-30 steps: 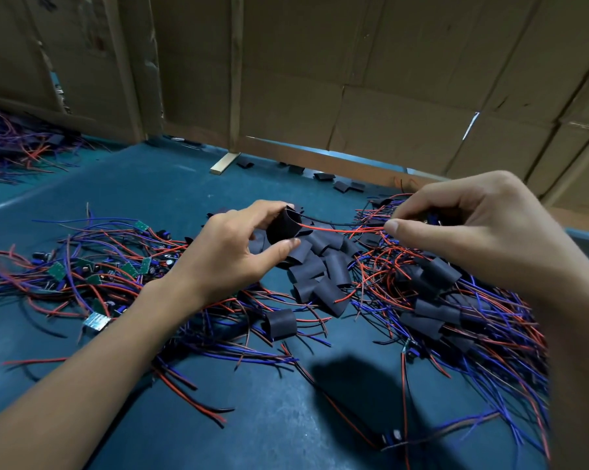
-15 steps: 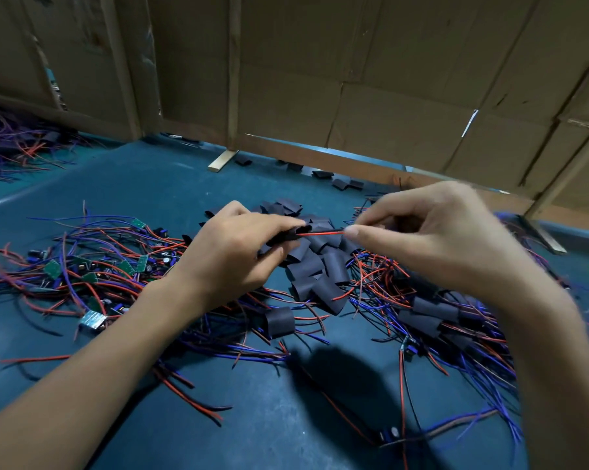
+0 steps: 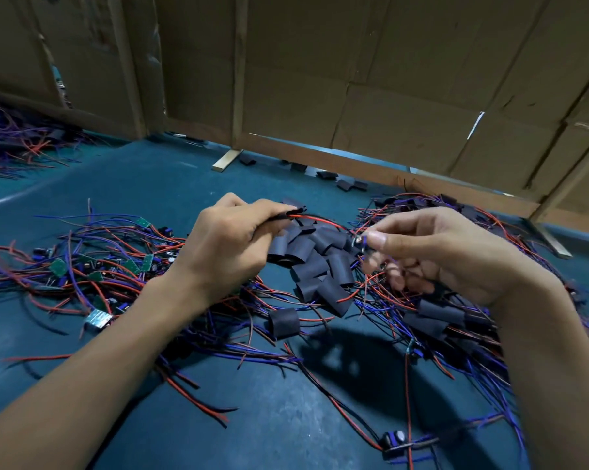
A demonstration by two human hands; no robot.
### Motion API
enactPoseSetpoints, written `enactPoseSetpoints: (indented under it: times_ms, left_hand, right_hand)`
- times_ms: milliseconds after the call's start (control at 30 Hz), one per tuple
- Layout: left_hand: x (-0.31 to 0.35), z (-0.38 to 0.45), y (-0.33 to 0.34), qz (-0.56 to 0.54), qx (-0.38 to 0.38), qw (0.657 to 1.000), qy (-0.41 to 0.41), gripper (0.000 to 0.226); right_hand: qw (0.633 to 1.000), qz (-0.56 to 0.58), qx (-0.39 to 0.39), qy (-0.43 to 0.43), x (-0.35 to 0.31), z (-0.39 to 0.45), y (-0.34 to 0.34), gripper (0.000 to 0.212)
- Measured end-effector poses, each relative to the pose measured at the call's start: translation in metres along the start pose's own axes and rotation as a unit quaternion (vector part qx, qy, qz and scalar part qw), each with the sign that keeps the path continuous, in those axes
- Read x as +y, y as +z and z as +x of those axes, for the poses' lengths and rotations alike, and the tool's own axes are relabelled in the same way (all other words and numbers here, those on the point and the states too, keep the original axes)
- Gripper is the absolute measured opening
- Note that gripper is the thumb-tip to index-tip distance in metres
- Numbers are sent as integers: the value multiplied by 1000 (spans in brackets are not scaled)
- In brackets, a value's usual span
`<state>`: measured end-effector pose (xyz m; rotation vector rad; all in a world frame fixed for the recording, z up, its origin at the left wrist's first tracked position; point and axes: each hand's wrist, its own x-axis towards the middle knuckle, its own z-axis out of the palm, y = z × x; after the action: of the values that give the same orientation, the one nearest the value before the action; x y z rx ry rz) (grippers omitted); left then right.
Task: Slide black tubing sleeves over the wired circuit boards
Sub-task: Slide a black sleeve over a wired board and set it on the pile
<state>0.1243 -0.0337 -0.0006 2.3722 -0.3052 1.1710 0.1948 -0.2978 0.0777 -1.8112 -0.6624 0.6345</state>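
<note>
Item: black tubing sleeve [image 3: 283, 217], one piece, flattened. Held above the blue-green work mat [image 3: 150, 184] in the left hand [image 3: 228, 245], pinched between thumb and curled fingers so that only its far end shows past the fingertips. A red wire [image 3: 315, 219] leaves that end and arcs across to the right hand [image 3: 432, 252].

Item: wired circuit board [image 3: 361, 241], small, blue part visible, mostly hidden. Pinched at the tips of the right thumb and forefinger; the other right fingers are loosely curled beneath it and blurred.

Handling (judged): the sleeve is light, soft and collapses under pressure, so squeezing its edges would open the mouth; take it near the open end. The board is light and stiff with thin leads that could kink; hold it by its edges, not the wires.

Stock: loose sleeve pile [image 3: 316, 262] below and between the two hands; unsleeved boards with wires [image 3: 93, 262] left of the left wrist; sleeved boards [image 3: 435, 317] under the right wrist.

Change from half a second before: the hands have drawn apart, more red wire is exposed between them, and the right fingertips now show the board end, where earlier they pinched close to the sleeve mouth.
</note>
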Motion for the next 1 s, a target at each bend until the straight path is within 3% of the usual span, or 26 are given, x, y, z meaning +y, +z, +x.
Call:
enactPoseSetpoints:
  times_ms: [200, 367, 500, 667, 833, 1000]
  left_hand:
    - [1, 4, -3, 83, -53, 987, 129, 38]
    - [12, 2, 2, 87, -83, 976, 183, 41]
    - [13, 1, 4, 71, -95, 976, 184, 42]
    - [8, 0, 3, 30, -130, 979, 152, 54]
    - [6, 0, 2, 0, -157, 978, 135, 51]
    - [10, 0, 4, 3, -155, 975, 161, 50]
  right_hand:
    - [995, -46, 72, -50, 0, 6, 2, 32]
    - [989, -87, 77, -88, -1, 15, 25, 6]
    - [991, -71, 69, -91, 1, 19, 36, 2]
    - [991, -64, 87, -84, 3, 20, 33, 8]
    - [993, -34, 99, -60, 4, 22, 29, 18]
    - [991, -43, 119, -51, 8, 23, 30, 16]
